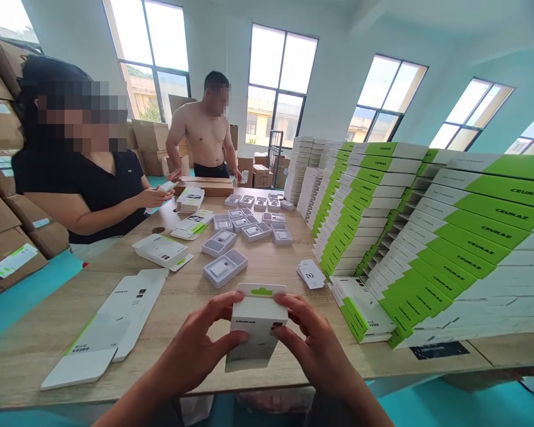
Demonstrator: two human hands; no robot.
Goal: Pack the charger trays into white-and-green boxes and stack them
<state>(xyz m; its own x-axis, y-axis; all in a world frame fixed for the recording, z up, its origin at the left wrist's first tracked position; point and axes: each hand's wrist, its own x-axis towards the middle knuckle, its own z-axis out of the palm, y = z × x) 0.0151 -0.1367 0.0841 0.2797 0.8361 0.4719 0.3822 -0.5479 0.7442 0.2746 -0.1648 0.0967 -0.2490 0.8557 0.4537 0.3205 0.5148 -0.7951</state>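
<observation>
Near the table's front edge, a small white carton (253, 332) with a green-slotted hang tab is held upright between both hands. My left hand (204, 335) grips its left side, thumb on the front and fingers at the top edge. On the right side my right hand (309, 338) does the same, its thumb by the small dark print. Just beyond the carton sits a white plastic tray (234, 270) with a pale item in one compartment. A small pile of white cards (311, 274) lies beyond my right hand. What the carton contains is hidden.
Tall stacks of white-and-green boxes (480, 237) line the table's right side. Flattened cartons (111, 320) lie at left, near a carton pile (162, 250). Several trays (249, 228) fill the middle. A seated person (89, 196) handles something white; another person (211, 139) stands at the far end.
</observation>
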